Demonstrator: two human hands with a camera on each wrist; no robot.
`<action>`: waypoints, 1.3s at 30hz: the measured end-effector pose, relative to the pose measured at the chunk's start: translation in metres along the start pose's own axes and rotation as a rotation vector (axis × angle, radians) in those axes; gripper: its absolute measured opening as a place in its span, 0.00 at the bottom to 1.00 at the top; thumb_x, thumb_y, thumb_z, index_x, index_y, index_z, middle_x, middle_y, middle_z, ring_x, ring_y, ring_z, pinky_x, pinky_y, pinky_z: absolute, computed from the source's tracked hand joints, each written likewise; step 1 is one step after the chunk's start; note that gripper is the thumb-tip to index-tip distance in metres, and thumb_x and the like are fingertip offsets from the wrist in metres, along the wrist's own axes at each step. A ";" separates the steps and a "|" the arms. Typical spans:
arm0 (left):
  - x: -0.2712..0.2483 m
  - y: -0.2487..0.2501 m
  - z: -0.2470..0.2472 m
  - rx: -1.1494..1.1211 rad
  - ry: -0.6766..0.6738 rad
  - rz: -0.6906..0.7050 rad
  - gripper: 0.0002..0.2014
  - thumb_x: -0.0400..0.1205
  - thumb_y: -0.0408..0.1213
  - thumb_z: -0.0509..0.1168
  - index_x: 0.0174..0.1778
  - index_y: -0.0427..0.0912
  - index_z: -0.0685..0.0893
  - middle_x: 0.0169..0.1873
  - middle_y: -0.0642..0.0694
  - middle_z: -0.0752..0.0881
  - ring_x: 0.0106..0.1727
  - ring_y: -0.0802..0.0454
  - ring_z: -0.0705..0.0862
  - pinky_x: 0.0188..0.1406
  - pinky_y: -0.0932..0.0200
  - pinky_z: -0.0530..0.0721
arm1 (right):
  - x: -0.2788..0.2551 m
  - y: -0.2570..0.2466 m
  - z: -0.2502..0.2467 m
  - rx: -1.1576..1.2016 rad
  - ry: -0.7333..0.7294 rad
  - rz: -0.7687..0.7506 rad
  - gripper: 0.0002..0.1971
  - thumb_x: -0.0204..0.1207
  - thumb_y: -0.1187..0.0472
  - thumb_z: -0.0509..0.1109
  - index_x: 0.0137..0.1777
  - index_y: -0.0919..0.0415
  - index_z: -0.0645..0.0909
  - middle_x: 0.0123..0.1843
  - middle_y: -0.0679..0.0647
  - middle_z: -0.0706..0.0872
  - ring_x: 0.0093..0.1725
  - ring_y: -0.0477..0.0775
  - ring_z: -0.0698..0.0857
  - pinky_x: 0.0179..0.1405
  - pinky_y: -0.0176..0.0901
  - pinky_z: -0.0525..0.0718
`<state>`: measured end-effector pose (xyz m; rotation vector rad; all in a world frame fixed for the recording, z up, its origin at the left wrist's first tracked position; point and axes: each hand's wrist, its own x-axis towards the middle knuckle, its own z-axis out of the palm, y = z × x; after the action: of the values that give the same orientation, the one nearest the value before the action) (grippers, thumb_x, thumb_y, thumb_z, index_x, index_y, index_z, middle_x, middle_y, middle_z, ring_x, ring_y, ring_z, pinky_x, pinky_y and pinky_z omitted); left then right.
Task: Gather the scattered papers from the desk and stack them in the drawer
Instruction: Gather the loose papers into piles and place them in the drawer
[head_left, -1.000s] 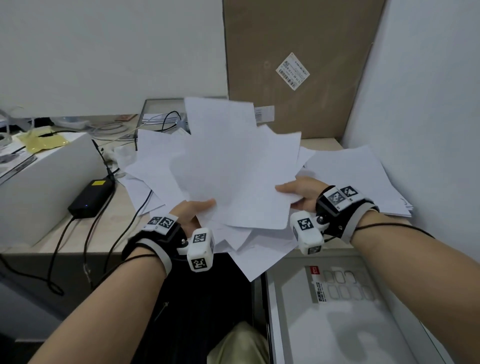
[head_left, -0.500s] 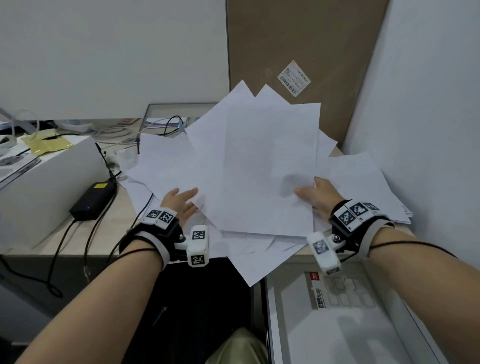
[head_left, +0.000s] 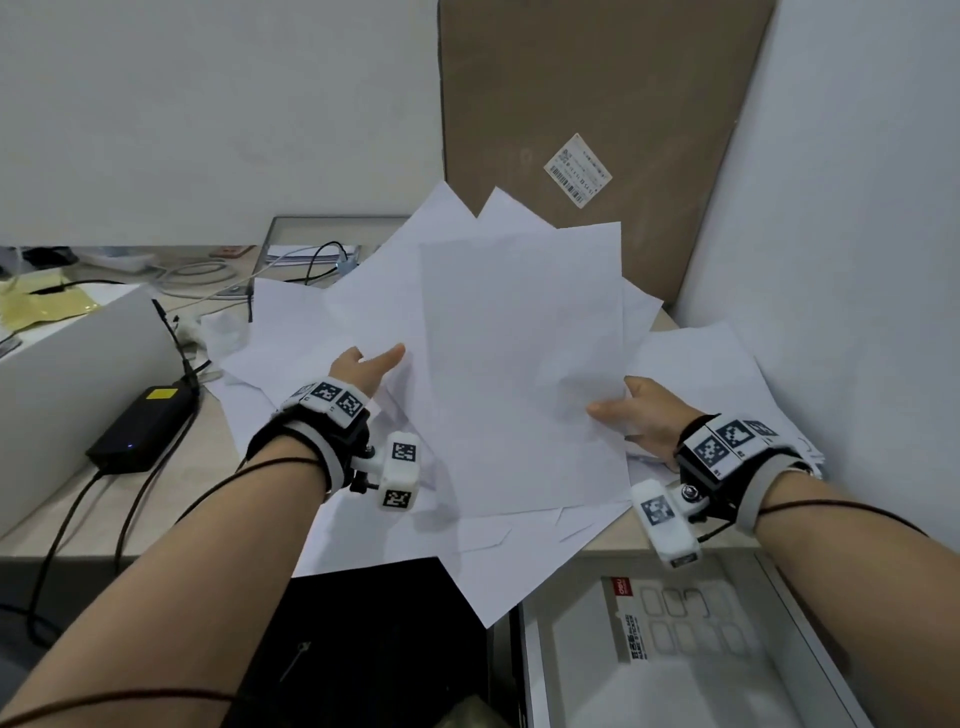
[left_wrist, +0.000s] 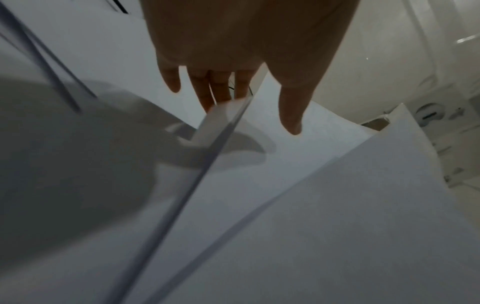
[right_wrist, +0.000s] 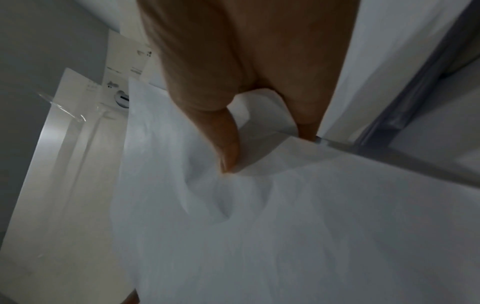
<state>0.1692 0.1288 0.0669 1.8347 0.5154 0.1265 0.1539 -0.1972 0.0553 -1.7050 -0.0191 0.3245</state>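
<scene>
A fanned bundle of white papers (head_left: 519, 364) is lifted off the desk (head_left: 166, 509) and tilted up toward me. My left hand (head_left: 369, 366) straddles its left edge, fingers straight behind the sheets and thumb (left_wrist: 291, 115) straight in front. My right hand (head_left: 634, 410) pinches the right edge, and its thumb (right_wrist: 226, 144) dents the top sheet. More loose sheets (head_left: 727, 374) lie by the right wall, and others (head_left: 493, 571) overhang the desk's front edge. The open drawer (head_left: 597, 686) is at the bottom right under my right wrist.
A label sheet (head_left: 675, 618) lies in the drawer. A white box (head_left: 67, 384) and a black power adapter (head_left: 140, 431) with cables sit at the left. A cardboard panel (head_left: 571, 104) leans at the back, and a white wall closes the right side.
The bundle has swung from lying low to tilted up and farther from me. My left hand let go of the lower corner and slid up the left edge. My right hand kept its pinch.
</scene>
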 end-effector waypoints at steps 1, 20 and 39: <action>0.006 -0.003 -0.001 -0.060 -0.025 -0.018 0.19 0.71 0.47 0.76 0.49 0.37 0.84 0.58 0.35 0.84 0.55 0.39 0.84 0.61 0.43 0.80 | 0.004 0.001 0.000 -0.027 -0.005 0.037 0.11 0.76 0.70 0.70 0.58 0.67 0.81 0.56 0.60 0.88 0.49 0.54 0.89 0.55 0.52 0.87; 0.026 -0.025 -0.019 0.620 0.000 0.024 0.18 0.87 0.35 0.52 0.65 0.28 0.79 0.65 0.29 0.80 0.64 0.33 0.79 0.63 0.51 0.75 | 0.040 0.018 0.013 -0.232 0.101 0.405 0.05 0.80 0.72 0.63 0.49 0.62 0.77 0.38 0.58 0.85 0.35 0.49 0.85 0.31 0.39 0.85; -0.065 0.103 -0.033 0.550 0.125 0.482 0.16 0.87 0.40 0.51 0.41 0.38 0.81 0.37 0.41 0.79 0.40 0.47 0.76 0.40 0.56 0.73 | 0.008 0.011 0.022 -0.022 -0.021 0.252 0.07 0.82 0.65 0.65 0.42 0.61 0.77 0.41 0.56 0.85 0.42 0.53 0.83 0.51 0.42 0.81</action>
<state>0.1288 0.1067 0.1844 2.4788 0.1871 0.4640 0.1547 -0.1759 0.0405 -1.7283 0.1785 0.5308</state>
